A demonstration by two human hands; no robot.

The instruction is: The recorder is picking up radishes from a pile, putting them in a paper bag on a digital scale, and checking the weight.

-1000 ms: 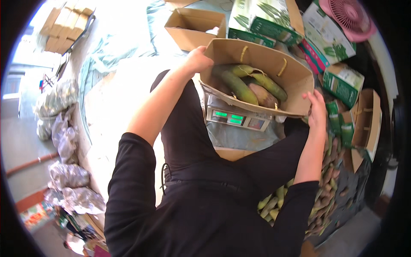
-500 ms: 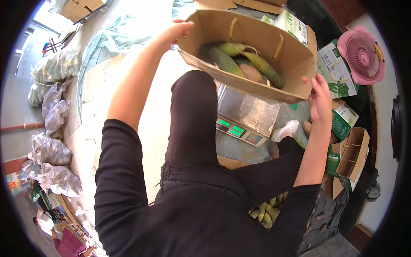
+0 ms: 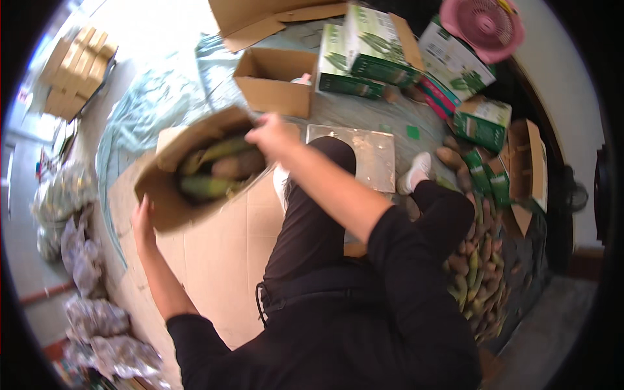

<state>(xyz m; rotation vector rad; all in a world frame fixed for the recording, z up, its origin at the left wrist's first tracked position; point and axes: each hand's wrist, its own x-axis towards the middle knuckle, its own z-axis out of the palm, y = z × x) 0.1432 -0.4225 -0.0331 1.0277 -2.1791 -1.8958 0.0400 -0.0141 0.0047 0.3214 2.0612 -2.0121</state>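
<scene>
An open brown cardboard carton [image 3: 158,195] is held tilted above the floor to my left. Inside it lie several long green and brownish vegetables [image 3: 237,166], blurred by motion. My left hand [image 3: 143,221] grips the carton's near left end. At its far right end, my right hand [image 3: 273,135] is closed on the rim, the arm reaching across my body. Just right of my knee is the flat metal platform of a scale [image 3: 374,153]; my leg hides part of it.
Flat cardboard [image 3: 214,260] covers the floor at left. Ahead stand an open brown box [image 3: 276,97] and green-and-white cartons [image 3: 380,49], with a pink fan [image 3: 484,29] beyond. A vegetable pile [image 3: 478,266] lies right; stuffed plastic bags [image 3: 97,318] line the left.
Both hands have swung the carton of vegetables from above the scale to the left, over the floor cardboard. The scale platform is now uncovered, and the view has shifted.
</scene>
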